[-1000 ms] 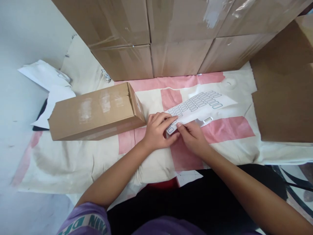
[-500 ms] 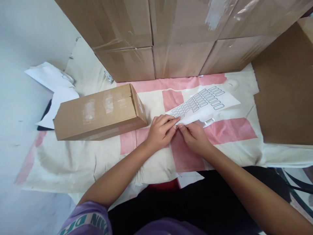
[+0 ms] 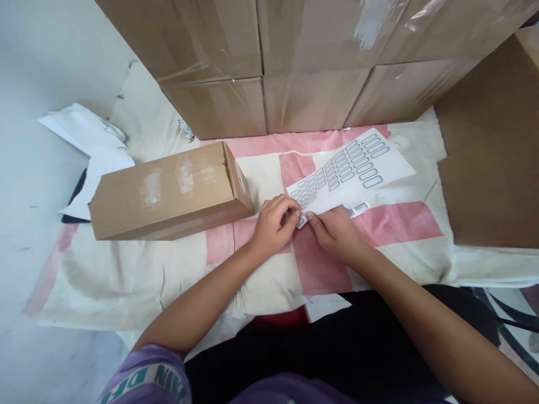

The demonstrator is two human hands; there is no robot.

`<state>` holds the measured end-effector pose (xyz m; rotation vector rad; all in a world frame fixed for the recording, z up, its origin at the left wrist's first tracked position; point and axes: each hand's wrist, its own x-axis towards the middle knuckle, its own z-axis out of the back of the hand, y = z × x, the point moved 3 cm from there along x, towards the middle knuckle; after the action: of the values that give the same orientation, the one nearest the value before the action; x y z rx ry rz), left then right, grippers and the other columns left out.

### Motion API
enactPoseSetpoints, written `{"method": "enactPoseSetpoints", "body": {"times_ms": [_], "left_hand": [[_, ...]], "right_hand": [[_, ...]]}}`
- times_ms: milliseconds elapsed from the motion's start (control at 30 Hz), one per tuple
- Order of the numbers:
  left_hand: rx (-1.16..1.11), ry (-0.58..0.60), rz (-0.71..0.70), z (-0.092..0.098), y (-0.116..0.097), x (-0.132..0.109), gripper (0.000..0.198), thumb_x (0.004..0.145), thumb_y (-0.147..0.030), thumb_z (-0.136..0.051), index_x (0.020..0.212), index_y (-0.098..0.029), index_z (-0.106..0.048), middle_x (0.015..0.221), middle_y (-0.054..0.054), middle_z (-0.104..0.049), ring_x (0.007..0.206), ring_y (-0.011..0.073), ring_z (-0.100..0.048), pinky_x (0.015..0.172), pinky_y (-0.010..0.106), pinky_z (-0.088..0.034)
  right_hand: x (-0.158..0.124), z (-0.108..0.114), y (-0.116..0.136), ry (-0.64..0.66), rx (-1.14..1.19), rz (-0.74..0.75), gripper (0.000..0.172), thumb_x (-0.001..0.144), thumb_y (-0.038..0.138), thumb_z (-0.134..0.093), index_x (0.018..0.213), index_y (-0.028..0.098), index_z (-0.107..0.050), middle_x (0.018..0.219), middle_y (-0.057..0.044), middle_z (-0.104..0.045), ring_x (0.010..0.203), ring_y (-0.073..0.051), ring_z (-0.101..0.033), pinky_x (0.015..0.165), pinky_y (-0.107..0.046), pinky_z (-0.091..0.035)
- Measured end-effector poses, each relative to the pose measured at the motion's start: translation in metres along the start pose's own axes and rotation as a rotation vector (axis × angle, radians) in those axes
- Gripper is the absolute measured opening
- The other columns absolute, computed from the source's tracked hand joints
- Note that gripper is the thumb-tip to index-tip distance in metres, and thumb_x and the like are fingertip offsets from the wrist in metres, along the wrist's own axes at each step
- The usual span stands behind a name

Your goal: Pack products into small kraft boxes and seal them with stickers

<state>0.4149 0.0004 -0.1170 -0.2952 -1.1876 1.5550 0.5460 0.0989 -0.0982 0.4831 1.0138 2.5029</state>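
Observation:
A white sheet of stickers (image 3: 337,177), printed with rows of blue-outlined rounded rectangles, slants up and to the right from my hands. My right hand (image 3: 334,230) grips its lower edge, thumb on top and fingers underneath. At the sheet's near left corner, my left hand (image 3: 275,221) pinches with thumb and forefinger; whether a loose sticker is between the fingertips is too small to tell. A long closed cardboard box (image 3: 164,188) lies just left of my left hand. Right of my right hand, a small white object with a pale rectangle (image 3: 360,209) rests on the cloth.
Stacked, taped cardboard boxes (image 3: 311,104) form a wall at the back. Another brown carton (image 3: 492,157) stands at the right. Crumpled white paper (image 3: 101,163) lies at the left by the wall. A cream and pink cloth (image 3: 126,280) covers the surface.
The sheet has tilted up and shows more of its face. My left fingers have drawn back from its surface into a pinch at the near corner. My right hand keeps its hold.

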Motion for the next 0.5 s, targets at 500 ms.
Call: {"method": "enactPoseSetpoints", "body": {"times_ms": [500], "left_hand": [[-0.242, -0.245, 0.177, 0.001, 0.016, -0.003, 0.026, 0.104, -0.043, -0.048, 0.089, -0.023, -0.055, 0.082, 0.000, -0.059, 0.078, 0.0143, -0.057, 0.074, 0.029, -0.048]], "right_hand": [[0.021, -0.018, -0.014, -0.082, 0.703, -0.541, 0.019, 0.094, 0.042, -0.059, 0.096, 0.023, -0.059, 0.061, 0.002, -0.062, 0.041, -0.015, -0.052, 0.044, -0.029, -0.044]]}}
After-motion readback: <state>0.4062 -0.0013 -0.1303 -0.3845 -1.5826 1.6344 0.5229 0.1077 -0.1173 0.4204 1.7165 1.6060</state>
